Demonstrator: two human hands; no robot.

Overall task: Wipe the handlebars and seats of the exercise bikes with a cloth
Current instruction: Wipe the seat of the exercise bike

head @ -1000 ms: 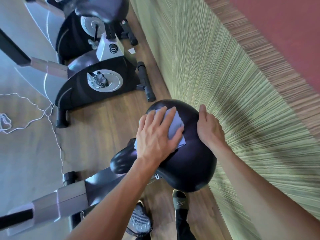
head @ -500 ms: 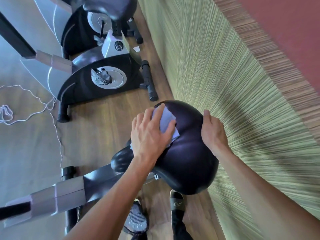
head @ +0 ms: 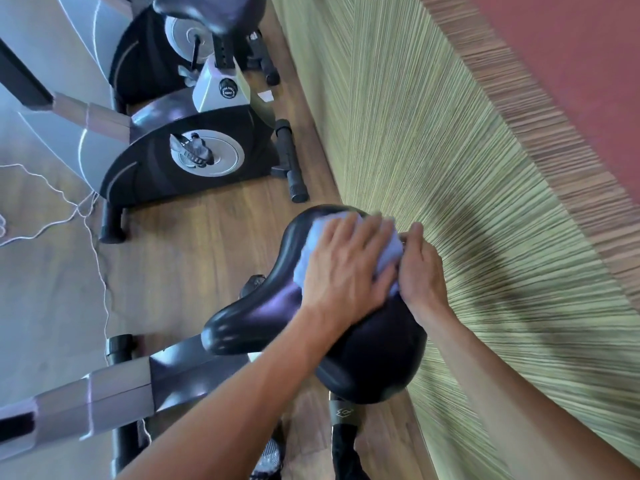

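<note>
We've got left hand (head: 346,268) flat on cloth (head: 388,254) at seat (head: 374,355) wide end; nose runs left, unwiped. Right hand (head: 420,271) steadies rim, fingers relaxed.

White cord (head: 93,237) on wood floor (head: 194,244), beside striped wall (head: 450,168)

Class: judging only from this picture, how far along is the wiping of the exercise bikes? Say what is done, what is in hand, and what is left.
Done: nothing can be confirmed; no surface shows visible proof of wiping.
In hand: the left hand presses the blue cloth flat onto the near bike's black seat, while the right hand rests at the seat's wall-side edge.
Left: likely the next bike's seat; no handlebars are in view.
</note>
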